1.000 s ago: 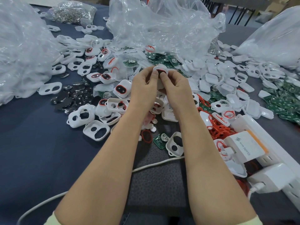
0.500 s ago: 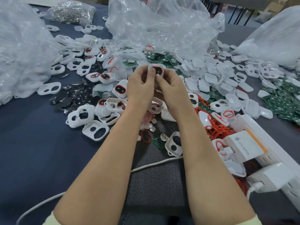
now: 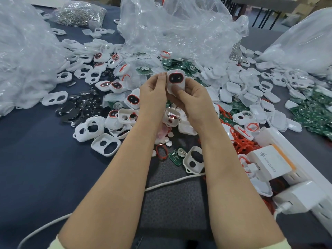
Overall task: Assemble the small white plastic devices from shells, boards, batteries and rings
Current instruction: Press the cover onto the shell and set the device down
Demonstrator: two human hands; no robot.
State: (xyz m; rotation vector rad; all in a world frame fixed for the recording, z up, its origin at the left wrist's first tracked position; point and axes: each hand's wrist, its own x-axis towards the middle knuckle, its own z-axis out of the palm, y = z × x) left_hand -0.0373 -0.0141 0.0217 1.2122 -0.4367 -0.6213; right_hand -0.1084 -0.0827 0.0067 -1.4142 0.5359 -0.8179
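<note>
A small white device (image 3: 175, 80) with a dark oval window ringed in red is held upright above the table's middle, its face toward me. My left hand (image 3: 153, 94) pinches its left edge. My right hand (image 3: 193, 99) cups it from below and the right, thumb pressed on its lower face. Around the hands lie empty white shells (image 3: 106, 145), green boards (image 3: 177, 155), dark round batteries (image 3: 75, 108) and red rings (image 3: 161, 151). Several finished devices (image 3: 133, 99) lie left of my hands.
Large clear plastic bags (image 3: 179, 27) stand at the back, left and right. A white power strip (image 3: 305, 178) with chargers runs along the right edge. A white cable (image 3: 172, 182) crosses under my forearms. Piles of white covers (image 3: 242, 87) and boards (image 3: 312, 112) spread to the right.
The device has turned in my hands: its windowed face now points at me. My right thumb has come onto its lower front, and my left fingers have slid to its left edge.
</note>
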